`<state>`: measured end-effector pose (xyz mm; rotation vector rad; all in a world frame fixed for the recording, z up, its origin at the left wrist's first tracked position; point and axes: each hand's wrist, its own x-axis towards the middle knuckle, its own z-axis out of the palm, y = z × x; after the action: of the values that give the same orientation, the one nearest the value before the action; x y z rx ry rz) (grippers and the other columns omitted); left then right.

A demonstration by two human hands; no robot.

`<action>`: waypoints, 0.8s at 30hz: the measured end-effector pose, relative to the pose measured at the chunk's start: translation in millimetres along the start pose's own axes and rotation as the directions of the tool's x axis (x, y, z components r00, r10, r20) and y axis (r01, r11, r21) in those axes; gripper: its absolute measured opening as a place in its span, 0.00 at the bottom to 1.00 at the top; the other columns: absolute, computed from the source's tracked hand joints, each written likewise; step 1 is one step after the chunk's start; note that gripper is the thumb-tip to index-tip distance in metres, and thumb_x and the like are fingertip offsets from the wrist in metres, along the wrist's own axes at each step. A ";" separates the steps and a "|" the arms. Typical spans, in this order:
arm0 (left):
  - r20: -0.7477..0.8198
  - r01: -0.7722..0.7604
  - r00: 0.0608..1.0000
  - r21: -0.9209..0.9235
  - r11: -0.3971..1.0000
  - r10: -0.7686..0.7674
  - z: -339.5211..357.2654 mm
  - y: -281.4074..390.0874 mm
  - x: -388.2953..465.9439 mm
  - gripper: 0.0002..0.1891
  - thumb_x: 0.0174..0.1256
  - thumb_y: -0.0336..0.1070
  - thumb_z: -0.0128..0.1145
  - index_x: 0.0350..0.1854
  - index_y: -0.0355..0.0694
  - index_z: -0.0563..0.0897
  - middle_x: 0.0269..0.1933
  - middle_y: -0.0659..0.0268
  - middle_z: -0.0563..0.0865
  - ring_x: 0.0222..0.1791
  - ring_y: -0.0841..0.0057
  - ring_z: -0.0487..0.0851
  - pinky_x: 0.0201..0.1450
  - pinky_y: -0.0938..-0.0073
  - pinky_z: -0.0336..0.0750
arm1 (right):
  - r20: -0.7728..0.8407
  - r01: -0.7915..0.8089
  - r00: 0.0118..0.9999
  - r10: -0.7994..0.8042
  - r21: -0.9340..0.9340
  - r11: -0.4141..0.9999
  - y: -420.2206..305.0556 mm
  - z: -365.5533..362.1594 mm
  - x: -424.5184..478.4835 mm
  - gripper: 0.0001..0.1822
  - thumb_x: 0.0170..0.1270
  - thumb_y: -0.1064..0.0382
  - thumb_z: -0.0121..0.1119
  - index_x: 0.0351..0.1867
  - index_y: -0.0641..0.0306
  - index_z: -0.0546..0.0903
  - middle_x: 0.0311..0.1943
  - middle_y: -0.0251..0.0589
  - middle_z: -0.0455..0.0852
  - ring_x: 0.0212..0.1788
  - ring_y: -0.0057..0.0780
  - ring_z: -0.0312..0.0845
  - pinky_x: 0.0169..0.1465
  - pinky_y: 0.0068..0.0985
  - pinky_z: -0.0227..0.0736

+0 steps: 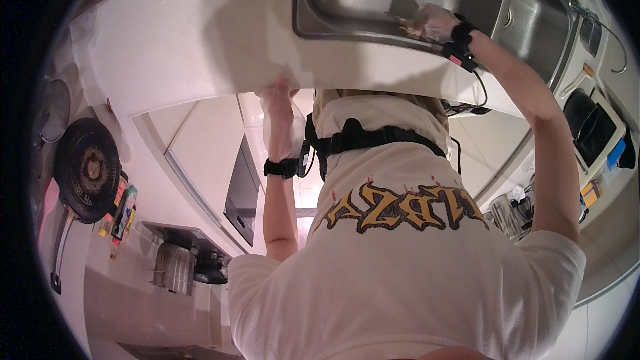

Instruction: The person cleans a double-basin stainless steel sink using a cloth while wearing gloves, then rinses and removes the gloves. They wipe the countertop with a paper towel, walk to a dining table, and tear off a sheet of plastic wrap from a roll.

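My right hand point(436, 22), in a thin clear plastic glove, is at the near rim of the stainless steel sink point(345, 7). Its fingers are closed around a small pale yellowish item point(407, 25), mostly hidden and too blurred to name. A dark shadow falls on the basin wall just beyond. My left hand point(280, 95) wears a loose clear plastic glove and rests at the front edge of the white countertop point(170, 55). Nothing shows in its fingers, which look spread but blurred. Black straps circle both wrists, each with a small cabled device.
A second, smaller basin point(530, 25) adjoins on the right, with a faucet point(600, 25) behind. At left lie a black frying pan point(90, 170), a glass lid point(54, 110) and several bottles point(120, 210). A scrub brush point(580, 77) and a white-framed board point(597, 130) are at far right.
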<state>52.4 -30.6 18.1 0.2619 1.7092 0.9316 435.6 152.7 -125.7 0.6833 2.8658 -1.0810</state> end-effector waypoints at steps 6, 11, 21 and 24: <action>0.010 0.009 1.000 -0.032 0.999 -0.008 -14.0 -32.4 18.5 0.17 0.70 0.41 0.50 0.54 0.36 0.70 0.48 0.64 0.77 0.47 0.76 0.76 0.53 0.69 0.74 | 0.246 -0.481 0.871 0.425 0.598 0.641 -74.7 -34.2 89.1 0.12 0.55 0.60 0.60 0.24 0.68 0.82 0.15 0.35 0.75 0.19 0.23 0.70 0.25 0.25 0.63; -0.004 0.040 0.999 0.036 0.999 -0.040 -9.1 -6.8 6.9 0.18 0.70 0.43 0.51 0.56 0.38 0.69 0.50 0.65 0.75 0.49 0.75 0.75 0.54 0.67 0.74 | 0.300 -0.289 0.913 0.277 0.954 -0.078 -96.2 -38.9 110.9 0.19 0.61 0.59 0.59 0.48 0.72 0.76 0.35 0.43 0.82 0.32 0.27 0.79 0.37 0.25 0.74; 0.068 -0.088 0.994 -0.018 0.996 0.089 -2.3 2.4 -6.8 0.19 0.72 0.44 0.48 0.56 0.37 0.68 0.50 0.63 0.73 0.50 0.74 0.74 0.54 0.67 0.73 | 0.368 -0.495 0.702 0.610 0.867 0.047 -20.4 -50.5 -2.2 0.13 0.68 0.66 0.46 0.48 0.71 0.76 0.38 0.43 0.82 0.39 0.28 0.79 0.41 0.22 0.75; 0.129 -0.152 0.983 0.159 0.976 0.132 -7.1 1.6 -6.6 0.16 0.72 0.40 0.45 0.53 0.34 0.68 0.48 0.63 0.73 0.48 0.74 0.75 0.57 0.67 0.72 | 0.378 -0.501 0.769 0.516 0.857 0.119 -16.8 -28.1 -5.7 0.09 0.61 0.68 0.55 0.40 0.69 0.77 0.30 0.39 0.80 0.29 0.22 0.75 0.28 0.20 0.69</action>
<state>48.0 -36.7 24.5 0.5471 1.6776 0.8585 438.2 156.9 -92.9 1.5089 1.3065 -2.4563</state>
